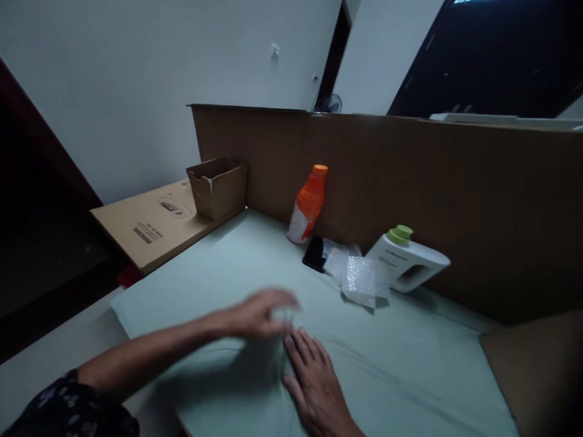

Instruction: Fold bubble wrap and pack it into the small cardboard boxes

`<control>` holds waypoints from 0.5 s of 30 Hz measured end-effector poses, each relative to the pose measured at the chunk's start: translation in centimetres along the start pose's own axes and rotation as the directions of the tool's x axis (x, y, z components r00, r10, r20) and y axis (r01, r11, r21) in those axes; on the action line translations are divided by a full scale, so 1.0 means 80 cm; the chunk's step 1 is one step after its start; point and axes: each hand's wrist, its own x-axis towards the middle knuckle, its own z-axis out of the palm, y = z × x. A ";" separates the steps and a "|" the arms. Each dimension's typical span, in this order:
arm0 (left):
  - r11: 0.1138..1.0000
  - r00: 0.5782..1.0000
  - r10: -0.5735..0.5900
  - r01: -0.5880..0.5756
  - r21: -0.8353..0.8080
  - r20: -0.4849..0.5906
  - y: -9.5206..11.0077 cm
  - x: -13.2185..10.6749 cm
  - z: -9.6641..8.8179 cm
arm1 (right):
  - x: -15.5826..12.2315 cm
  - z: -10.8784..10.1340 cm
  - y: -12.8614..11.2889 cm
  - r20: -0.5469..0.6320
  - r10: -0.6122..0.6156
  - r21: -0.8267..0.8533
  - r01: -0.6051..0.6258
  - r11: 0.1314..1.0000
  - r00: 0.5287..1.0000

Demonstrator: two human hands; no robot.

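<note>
Spread flat on a pale green cloth (218, 267), my right hand (314, 382) has its fingers stretched out, and it appears to hold nothing. Just above and left of its fingertips is my left hand (259, 312), blurred by motion. Its thumb and fingers curve apart with a gap between them, and I can make out nothing held there. The cloth has faint creases near both hands and covers the table top.
Along the back stands a brown cardboard panel (387, 176). Before it are an orange bottle (311, 197), a black phone-like object (314, 254), bubble wrap (359, 279) and a white jug with a green cap (410, 258). At left, an open cardboard box (223, 194) rests on a flat carton (136, 221).
</note>
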 end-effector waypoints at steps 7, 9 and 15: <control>0.684 0.450 -0.548 0.726 -0.068 -0.705 -0.206 0.113 -0.213 | 0.064 0.017 -0.032 -0.008 -0.112 0.170 0.112 0.979 0.994; 0.642 0.399 -0.610 0.755 -0.133 -0.684 -0.239 0.125 -0.227 | 0.062 0.021 -0.024 -0.058 -0.128 0.182 0.137 0.974 0.990; 0.698 0.407 -0.572 0.697 -0.163 -0.712 -0.268 0.108 -0.220 | 0.060 0.019 -0.014 -0.156 -0.125 0.218 0.157 0.963 0.980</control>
